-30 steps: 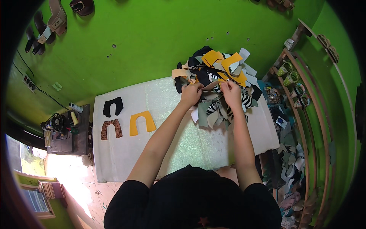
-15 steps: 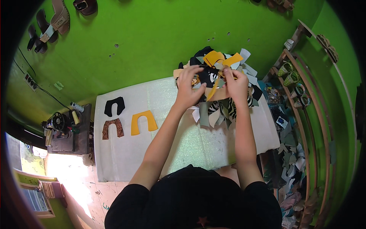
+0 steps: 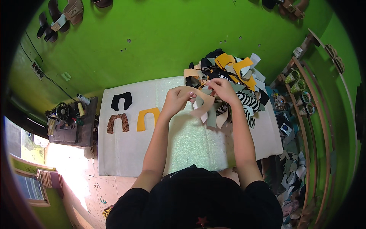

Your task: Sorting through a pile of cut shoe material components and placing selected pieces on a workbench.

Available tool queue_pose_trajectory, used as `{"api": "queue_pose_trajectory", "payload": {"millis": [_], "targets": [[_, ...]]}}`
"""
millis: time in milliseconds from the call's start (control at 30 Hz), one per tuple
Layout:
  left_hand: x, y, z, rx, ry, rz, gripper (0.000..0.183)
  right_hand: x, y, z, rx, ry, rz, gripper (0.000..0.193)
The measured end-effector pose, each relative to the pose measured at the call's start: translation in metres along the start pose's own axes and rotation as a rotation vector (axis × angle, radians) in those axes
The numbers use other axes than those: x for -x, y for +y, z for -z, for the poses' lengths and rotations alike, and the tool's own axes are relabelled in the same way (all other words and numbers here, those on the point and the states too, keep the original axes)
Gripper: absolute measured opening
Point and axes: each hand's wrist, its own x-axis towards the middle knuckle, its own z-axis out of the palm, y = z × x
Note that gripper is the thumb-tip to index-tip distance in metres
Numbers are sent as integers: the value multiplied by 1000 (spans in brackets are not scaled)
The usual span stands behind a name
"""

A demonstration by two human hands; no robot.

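Note:
A beige curved cut piece (image 3: pixel 206 104), slightly blurred, hangs from the closed fingers of my left hand (image 3: pixel 177 100) in front of a heap of scraps. My right hand (image 3: pixel 223 91) is pinched at the near side of that heap, just above the beige piece; what its fingertips hold is too small to make out. The scrap heap (image 3: pixel 249 100) mixes black, yellow, grey, white and zebra-striped cut pieces. On the table's left lie three arch-shaped pieces: a black one (image 3: pixel 127 100), a brown patterned one (image 3: pixel 112 124) and a yellow one (image 3: pixel 143 119).
A pale covered table (image 3: pixel 126 152) stands against the green wall. Left of it is a sewing machine (image 3: pixel 63 112) with thread cones (image 3: pixel 83 99). At the right, a wooden rack (image 3: pixel 301 126) holds sandals (image 3: pixel 292 76), with more scraps (image 3: pixel 291 164) below. Shoes (image 3: pixel 72 11) hang on the wall.
My left hand has moved left and nearer to me, drawing the beige piece out from the heap's front. My right hand has shifted left relative to the heap. The view has turned slightly.

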Motion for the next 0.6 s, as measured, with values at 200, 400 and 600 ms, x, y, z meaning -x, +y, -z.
{"api": "queue_pose_trajectory", "payload": {"millis": [200,400,600], "targets": [[10,-11,18,172,175,52,29,-58,46,-16,644,270,453,13],[13,-27,30,426,271,123,31,-80,63,-11,1188,162,320,11],[11,-70,40,657,299,197,32,-78,36,1,908,267,616,7]]}}
